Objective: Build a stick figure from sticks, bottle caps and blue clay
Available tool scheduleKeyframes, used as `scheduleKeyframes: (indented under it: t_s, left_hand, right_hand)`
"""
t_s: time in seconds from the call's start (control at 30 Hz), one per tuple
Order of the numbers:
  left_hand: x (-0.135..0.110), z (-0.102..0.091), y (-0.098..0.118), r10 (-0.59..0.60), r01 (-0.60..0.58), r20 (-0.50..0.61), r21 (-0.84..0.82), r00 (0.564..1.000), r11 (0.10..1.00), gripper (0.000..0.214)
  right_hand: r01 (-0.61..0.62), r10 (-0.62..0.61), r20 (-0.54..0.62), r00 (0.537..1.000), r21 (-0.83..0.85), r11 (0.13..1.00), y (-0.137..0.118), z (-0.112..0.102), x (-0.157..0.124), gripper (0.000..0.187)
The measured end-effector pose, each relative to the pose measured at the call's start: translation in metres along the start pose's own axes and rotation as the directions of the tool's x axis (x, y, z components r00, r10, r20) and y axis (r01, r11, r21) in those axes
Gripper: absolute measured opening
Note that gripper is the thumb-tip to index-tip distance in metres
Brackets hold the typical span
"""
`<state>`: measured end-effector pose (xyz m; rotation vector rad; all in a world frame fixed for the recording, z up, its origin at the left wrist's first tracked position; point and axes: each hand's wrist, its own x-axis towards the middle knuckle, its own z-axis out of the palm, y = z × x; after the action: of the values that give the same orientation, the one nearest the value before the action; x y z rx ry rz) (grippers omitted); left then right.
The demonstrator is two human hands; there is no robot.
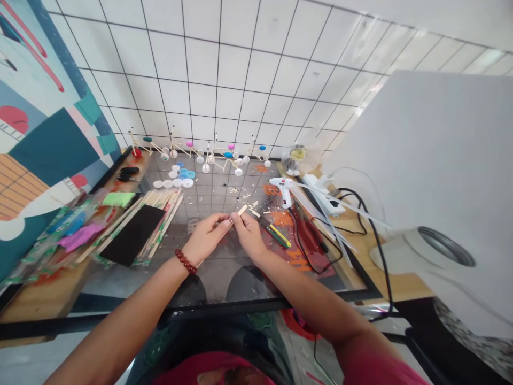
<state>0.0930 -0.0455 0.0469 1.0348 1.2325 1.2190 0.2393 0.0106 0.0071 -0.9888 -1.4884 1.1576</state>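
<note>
Between my two hands, over the glass tabletop, is a thin pale wooden chopstick point(242, 210); whether it is one stick or a joined pair I cannot tell. My left hand point(206, 235), with a beaded bracelet at the wrist, pinches it from the left, and part of its length runs back under the palm. Fingers of my right hand point(249, 235) are closed on it near its far end. Just right of that hand lies a green and yellow utility knife point(278, 235), among small wood scraps point(254, 205).
At the back stand several stick models point(216, 155) with bottle-cap wheels. Loose caps point(176, 176) lie nearer. Wrapped chopsticks point(168, 214) and a black sheet point(132, 235) are at left. A white glue gun point(284, 191), red-handled pliers point(310, 232) and a power strip point(326, 198) occupy the right.
</note>
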Motion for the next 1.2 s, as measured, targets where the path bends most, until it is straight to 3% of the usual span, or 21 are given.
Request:
scheduleKeyframes:
  t_s: [0.13,0.2,0.43,0.57,1.03,1.2]
  left_hand:
    - [0.003,0.003,-0.011,-0.210,0.213,0.096,-0.031,0.973,0.976,0.044]
    - [0.003,0.004,-0.013,-0.253,0.268,0.162,-0.076,0.954,0.960,0.046]
    - [0.000,0.006,-0.004,-0.270,0.347,0.238,-0.393,0.933,0.852,0.030]
    - [0.001,0.006,-0.003,-0.341,0.417,0.243,-0.436,0.908,0.798,0.029]
    - [0.004,0.006,-0.001,-0.428,0.479,0.219,-0.474,0.877,0.739,0.029]
    - [0.006,0.004,-0.001,-0.450,0.496,0.217,-0.479,0.866,0.724,0.013]
  right_hand:
    - [-0.014,0.015,-0.022,1.000,0.023,1.000,0.002,-0.001,0.001,0.052]
    - [-0.028,0.029,-0.033,0.999,0.023,0.999,0.003,-0.001,0.001,0.053]
    - [-0.036,0.034,0.081,0.996,0.018,0.999,0.002,0.000,-0.001,0.060]
    - [-0.058,0.053,0.103,0.993,0.054,0.997,0.002,0.000,0.000,0.062]
    - [-0.176,0.145,0.138,0.980,0.250,0.952,-0.002,0.004,0.001,0.064]
    - [-0.236,0.205,0.124,0.971,0.348,0.908,-0.001,0.004,0.004,0.066]
